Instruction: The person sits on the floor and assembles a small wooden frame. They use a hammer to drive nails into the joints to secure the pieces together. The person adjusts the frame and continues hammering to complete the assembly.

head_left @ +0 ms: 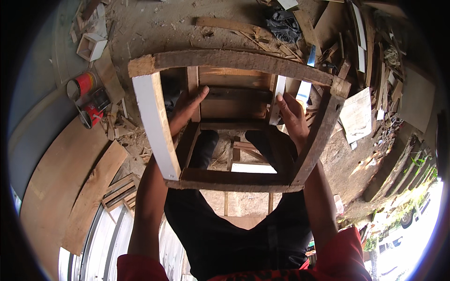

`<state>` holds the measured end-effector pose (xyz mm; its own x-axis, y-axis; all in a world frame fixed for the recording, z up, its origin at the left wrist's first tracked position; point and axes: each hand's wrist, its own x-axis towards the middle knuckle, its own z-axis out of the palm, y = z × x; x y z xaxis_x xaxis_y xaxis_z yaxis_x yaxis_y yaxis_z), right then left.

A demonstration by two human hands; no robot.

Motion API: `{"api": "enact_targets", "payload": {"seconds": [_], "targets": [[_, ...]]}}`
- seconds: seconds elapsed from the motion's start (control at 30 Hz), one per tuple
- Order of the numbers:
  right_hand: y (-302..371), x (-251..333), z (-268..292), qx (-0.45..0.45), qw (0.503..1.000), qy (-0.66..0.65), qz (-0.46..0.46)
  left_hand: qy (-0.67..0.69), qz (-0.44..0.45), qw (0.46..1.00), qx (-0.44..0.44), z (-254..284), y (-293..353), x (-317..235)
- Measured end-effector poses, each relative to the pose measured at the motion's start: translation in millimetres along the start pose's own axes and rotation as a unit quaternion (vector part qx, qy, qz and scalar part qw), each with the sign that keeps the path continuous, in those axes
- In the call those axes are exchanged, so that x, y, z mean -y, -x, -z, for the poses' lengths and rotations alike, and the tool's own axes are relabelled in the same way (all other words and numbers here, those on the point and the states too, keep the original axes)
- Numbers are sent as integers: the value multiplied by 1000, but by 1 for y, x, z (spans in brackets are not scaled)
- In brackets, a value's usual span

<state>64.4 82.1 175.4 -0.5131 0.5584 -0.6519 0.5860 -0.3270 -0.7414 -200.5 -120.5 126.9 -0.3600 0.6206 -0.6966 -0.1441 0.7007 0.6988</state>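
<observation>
A wooden stool-like frame (234, 181) of rough brown bars is held up in front of me, above my lap. One bar on its left side is white on its outer face, and boards close part of its far end. My left hand (191, 105) grips the left inner post, thumb pointing up along it. On the other side, my right hand (292, 116) holds the right inner post, its thumb on a white-faced strip. The fingers of both hands are partly hidden behind the wood.
Wood offcuts and chips litter the dirt floor. Red tins (86, 84) and a small white box (92, 47) stand at left, near long curved-looking boards (61, 173). A black plastic bag (283, 25) lies at the back. Scrap wood (382, 89) is heaped at right.
</observation>
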Motion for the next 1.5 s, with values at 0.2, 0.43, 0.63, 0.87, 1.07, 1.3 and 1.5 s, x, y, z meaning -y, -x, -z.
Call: {"api": "enact_targets", "payload": {"seconds": [0.2,0.43,0.63,0.87,1.07,1.3,1.5], "targets": [[-36,-59,23,74,997,14,23,175,-41,983,-45,-18,8,-15],[-22,-32,-13,-31,992,-122,20,146,-18,989,-22,-16,3,0],[-10,-38,-15,-59,992,-103,34,194,-75,978,-10,-27,15,-3],[-29,-63,-7,-42,990,-109,75,272,-71,960,-14,-39,48,-6],[6,-55,2,65,950,-268,143,94,-246,955,-137,-49,35,31],[57,-67,21,-48,944,-143,294,194,-286,935,-77,-86,88,4],[80,-68,35,-63,940,-197,270,261,-231,937,-3,-97,108,-15]]}}
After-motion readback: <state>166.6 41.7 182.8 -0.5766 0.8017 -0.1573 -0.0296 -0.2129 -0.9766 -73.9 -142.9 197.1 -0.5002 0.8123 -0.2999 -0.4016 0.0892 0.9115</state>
